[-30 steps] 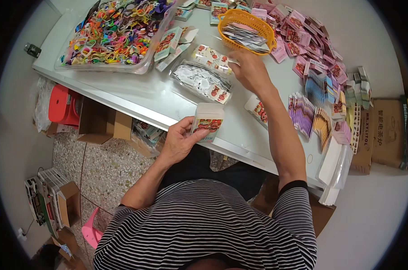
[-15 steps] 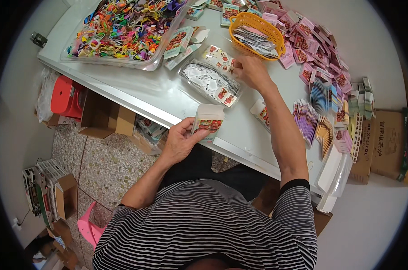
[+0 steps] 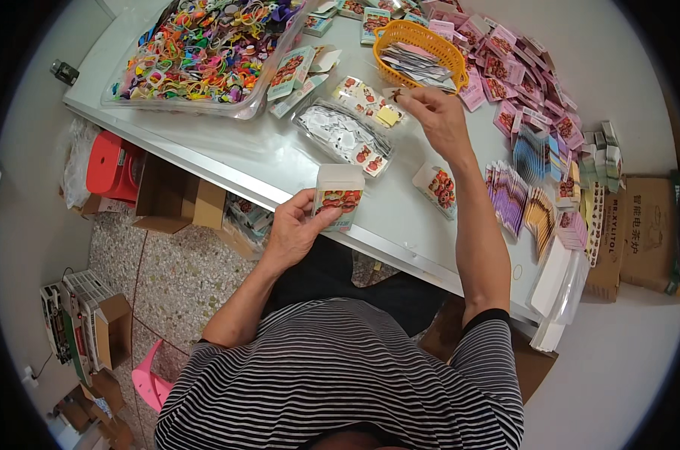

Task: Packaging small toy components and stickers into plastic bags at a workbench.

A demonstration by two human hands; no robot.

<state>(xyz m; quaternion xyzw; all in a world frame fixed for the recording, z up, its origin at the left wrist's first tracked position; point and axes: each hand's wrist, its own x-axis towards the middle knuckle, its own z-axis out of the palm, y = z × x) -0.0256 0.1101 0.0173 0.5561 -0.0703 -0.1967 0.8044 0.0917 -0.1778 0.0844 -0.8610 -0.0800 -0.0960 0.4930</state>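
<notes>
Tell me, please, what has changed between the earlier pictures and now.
The right hand has moved rightward, away from the red-printed pieces, and now appears to pinch a small pale piece. Yellow pieces beside the red-printed ones have come into view. The left hand still holds the small carton, and the orange basket stays where it was.

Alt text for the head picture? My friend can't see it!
A person's left hand holds a small printed cardboard box, white flap up; the right hand apparently pinches a flat pale piece near a yellow plastic basket. Pink cardboard boxes lie heaped beside it.
</notes>
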